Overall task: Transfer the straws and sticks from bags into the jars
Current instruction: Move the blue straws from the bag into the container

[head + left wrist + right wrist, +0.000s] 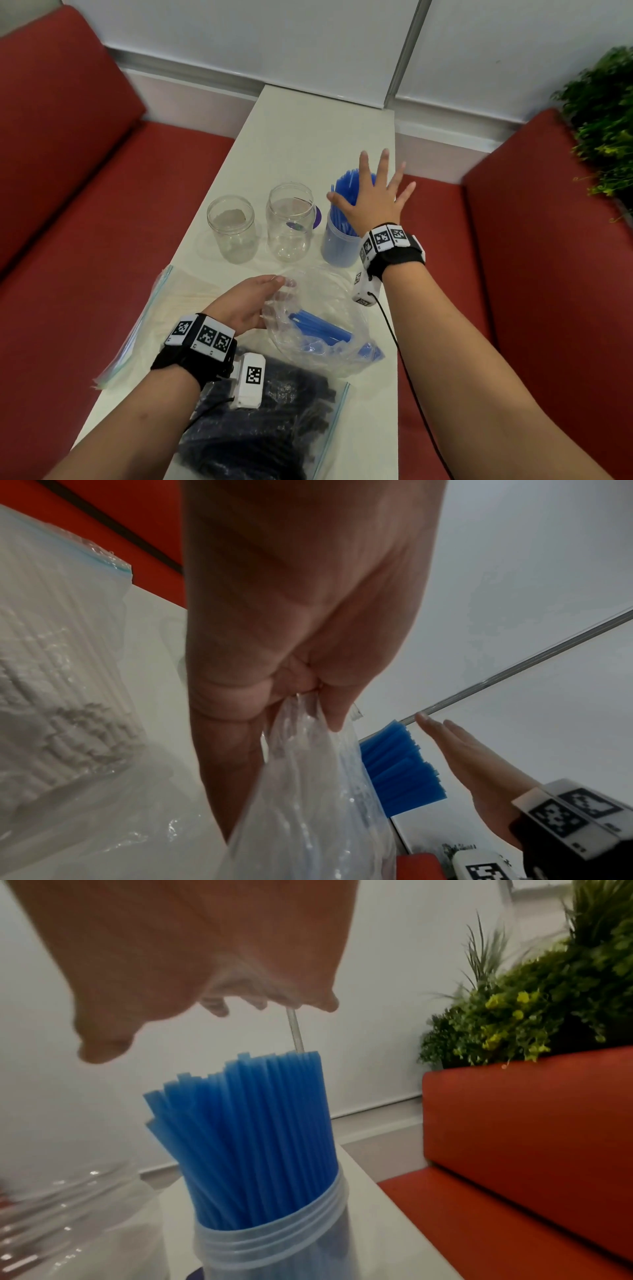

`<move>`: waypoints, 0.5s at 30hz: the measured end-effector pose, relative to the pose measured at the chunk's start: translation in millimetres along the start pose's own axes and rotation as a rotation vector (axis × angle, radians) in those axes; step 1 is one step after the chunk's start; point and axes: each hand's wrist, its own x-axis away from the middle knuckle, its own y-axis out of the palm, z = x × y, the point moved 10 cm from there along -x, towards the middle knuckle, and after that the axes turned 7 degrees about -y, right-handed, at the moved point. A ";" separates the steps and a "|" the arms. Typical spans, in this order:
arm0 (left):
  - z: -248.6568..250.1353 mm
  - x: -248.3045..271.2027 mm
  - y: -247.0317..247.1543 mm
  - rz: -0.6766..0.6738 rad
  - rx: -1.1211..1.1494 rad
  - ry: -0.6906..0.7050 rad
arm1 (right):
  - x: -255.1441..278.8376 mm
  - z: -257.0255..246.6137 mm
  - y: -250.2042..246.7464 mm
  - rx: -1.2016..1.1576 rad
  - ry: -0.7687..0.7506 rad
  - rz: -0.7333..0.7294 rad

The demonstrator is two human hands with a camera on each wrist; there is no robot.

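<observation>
Your right hand is flat above the blue straws in the jar on the right. Its fingers are spread wide and hold nothing. The palm sits just over the straw tops, and I cannot tell if it touches them. The straws stand up in the jar and lean a little.

Your left hand pinches the edge of a clear plastic bag between thumb and fingers. A few blue straws lie inside this bag.

Two empty glass jars stand side by side, left of the blue one. A bag of black straws lies close to you on the white table. A bag of white sticks lies at the left edge. Red seats are on both sides, and a green plant is on the right.
</observation>
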 end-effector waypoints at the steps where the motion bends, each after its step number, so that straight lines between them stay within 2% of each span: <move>1: -0.2 0.4 -1.5 0.006 -0.004 0.002 | 1.0 1.7 2.9 0.010 0.003 -0.021; 4: -1.6 -0.5 -4.0 0.007 -0.003 -0.004 | 8.4 5.7 26.7 0.004 0.031 -0.171; 8: -2.3 -0.3 -7.3 0.017 -0.002 -0.019 | 6.2 5.0 15.0 -0.089 0.050 0.024; 12: -1.5 -2.7 -11.3 0.022 0.013 -0.013 | -3.5 4.5 -0.4 -0.213 0.005 0.092; 15: -1.3 -4.4 -11.7 0.012 0.015 -0.011 | -2.3 7.9 -25.8 -0.265 0.020 0.241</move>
